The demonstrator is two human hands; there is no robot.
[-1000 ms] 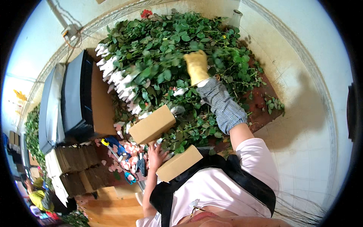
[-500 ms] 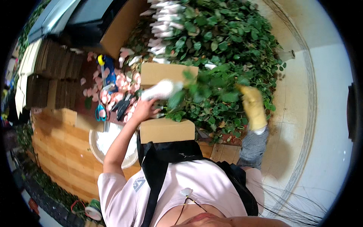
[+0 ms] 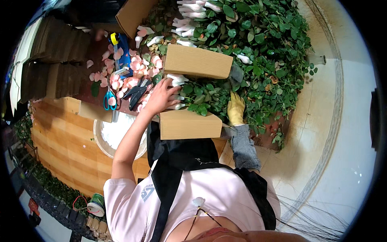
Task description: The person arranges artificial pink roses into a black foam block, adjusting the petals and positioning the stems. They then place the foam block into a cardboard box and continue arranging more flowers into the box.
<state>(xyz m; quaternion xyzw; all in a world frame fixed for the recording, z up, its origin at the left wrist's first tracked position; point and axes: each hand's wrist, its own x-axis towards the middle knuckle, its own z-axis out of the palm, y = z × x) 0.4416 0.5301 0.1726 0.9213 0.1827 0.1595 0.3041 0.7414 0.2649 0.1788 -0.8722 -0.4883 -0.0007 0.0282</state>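
Note:
Roses in white net sleeves (image 3: 176,105) lie side by side between two corrugated cardboard pieces, their leafy stems (image 3: 207,94) pointing right. My bare left hand (image 3: 162,97) rests on the sleeved heads with its fingers spread. At the stem end, my right hand (image 3: 236,109), in a yellow glove, lies against the leaves with fingers stretched out. The far cardboard piece (image 3: 198,61) stands beyond the roses; the near cardboard piece (image 3: 190,124) is in front of my apron. Clear plastic (image 3: 236,75) shows by the far piece's right end.
A large heap of leafy roses (image 3: 266,44) covers the table's far right. Left of my hand lie pink petals (image 3: 135,64), a black stapler (image 3: 137,93), blue-handled scissors (image 3: 109,100) and a blue tape dispenser (image 3: 124,54). A round basin (image 3: 98,135) of white material stands lower left, below stacked cardboard (image 3: 52,52).
The raised sleeved rose has come down among the others between the cardboard pieces. My left hand has spread over the heads, and my gloved hand has moved left, close to the stems.

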